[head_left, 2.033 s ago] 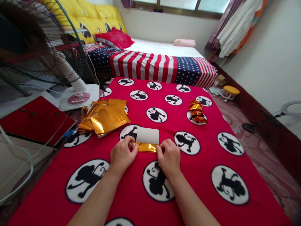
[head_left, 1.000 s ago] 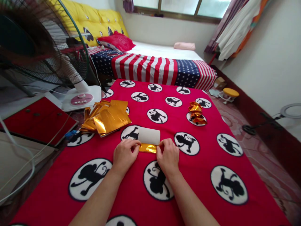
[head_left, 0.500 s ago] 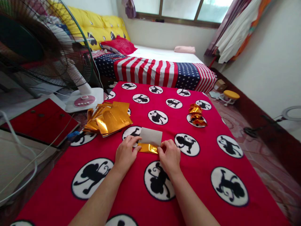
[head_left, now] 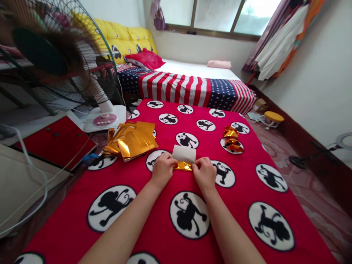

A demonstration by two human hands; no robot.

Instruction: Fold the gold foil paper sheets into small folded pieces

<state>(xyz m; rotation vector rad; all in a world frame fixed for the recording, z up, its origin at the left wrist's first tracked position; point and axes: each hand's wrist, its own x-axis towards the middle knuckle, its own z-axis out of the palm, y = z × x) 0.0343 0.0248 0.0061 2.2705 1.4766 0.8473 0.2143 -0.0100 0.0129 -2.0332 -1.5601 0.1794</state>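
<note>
Between my hands lies a sheet of gold foil paper [head_left: 184,153], pale side up, with its near edge folded over to show a shiny gold strip. My left hand [head_left: 164,169] pinches the left end of that strip. At the right end, my right hand [head_left: 204,173] has its thumb and fingers closed on the fold. To the left is a loose pile of flat gold foil sheets [head_left: 137,141]. Several folded gold foil pieces [head_left: 232,139] stand bunched together at the right. The red cloth [head_left: 154,227] with monkey circles lies under everything.
An electric fan [head_left: 104,119] stands beyond the left edge, near a red panel [head_left: 57,141] and a white cable [head_left: 33,157]. A bed [head_left: 176,88] with a flag-pattern cover is behind the table. On the floor at right is a yellow stool [head_left: 273,116].
Both hands and the foil paper have shifted right and slightly away from me. The gold strip shows narrower between my fingers. The whole view has tilted a little.
</note>
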